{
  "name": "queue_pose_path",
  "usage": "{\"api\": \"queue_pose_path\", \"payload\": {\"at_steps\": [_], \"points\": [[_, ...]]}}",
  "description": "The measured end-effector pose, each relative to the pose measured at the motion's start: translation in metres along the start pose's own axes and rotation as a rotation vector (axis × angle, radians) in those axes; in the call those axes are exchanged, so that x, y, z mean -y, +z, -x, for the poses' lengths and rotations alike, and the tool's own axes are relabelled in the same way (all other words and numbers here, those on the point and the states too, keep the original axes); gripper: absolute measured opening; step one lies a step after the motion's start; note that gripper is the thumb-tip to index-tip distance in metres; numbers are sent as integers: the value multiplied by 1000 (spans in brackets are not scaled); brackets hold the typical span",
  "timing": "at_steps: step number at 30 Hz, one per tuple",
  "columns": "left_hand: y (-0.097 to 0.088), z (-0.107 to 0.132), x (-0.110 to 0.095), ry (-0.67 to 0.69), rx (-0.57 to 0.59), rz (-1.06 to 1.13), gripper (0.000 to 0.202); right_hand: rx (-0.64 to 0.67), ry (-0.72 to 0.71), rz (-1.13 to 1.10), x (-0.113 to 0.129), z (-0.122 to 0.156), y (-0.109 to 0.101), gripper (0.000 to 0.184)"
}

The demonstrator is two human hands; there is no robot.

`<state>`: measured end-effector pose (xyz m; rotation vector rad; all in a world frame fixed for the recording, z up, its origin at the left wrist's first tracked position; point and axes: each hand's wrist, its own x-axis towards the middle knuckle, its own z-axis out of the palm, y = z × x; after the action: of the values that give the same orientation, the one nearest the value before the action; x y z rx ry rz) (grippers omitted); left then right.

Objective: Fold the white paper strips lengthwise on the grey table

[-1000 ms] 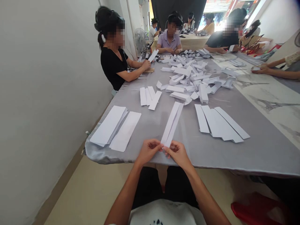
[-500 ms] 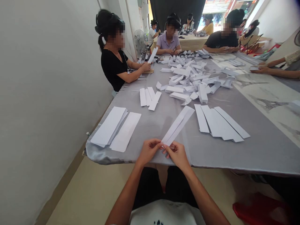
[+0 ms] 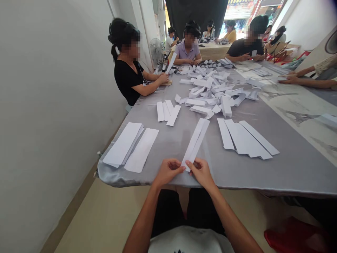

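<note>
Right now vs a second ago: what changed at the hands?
The folded white paper strip swung right, then back toward upright, pivoting at its near end, which the left hand and right hand kept pinched. Nothing was taken up or let go. The loose paper strips on the grey satin table cover stayed as they were.
</note>
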<state>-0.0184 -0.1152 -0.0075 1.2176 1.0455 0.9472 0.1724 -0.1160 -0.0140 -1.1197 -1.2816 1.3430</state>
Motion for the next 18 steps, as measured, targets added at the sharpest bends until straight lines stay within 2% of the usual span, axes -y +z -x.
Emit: {"api": "queue_pose_path", "payload": {"at_steps": [5, 12, 18], "points": [[-2, 1, 3, -10, 46, -12, 37, -38, -65, 73, 19, -17, -18, 50], [-1, 4, 0, 4, 45, -41, 37, -182, -240, 48, 69, -62, -48, 45], [-3, 3, 1, -15, 35, -32, 40, -259, -331, -39, 100, -84, -51, 41]]}}
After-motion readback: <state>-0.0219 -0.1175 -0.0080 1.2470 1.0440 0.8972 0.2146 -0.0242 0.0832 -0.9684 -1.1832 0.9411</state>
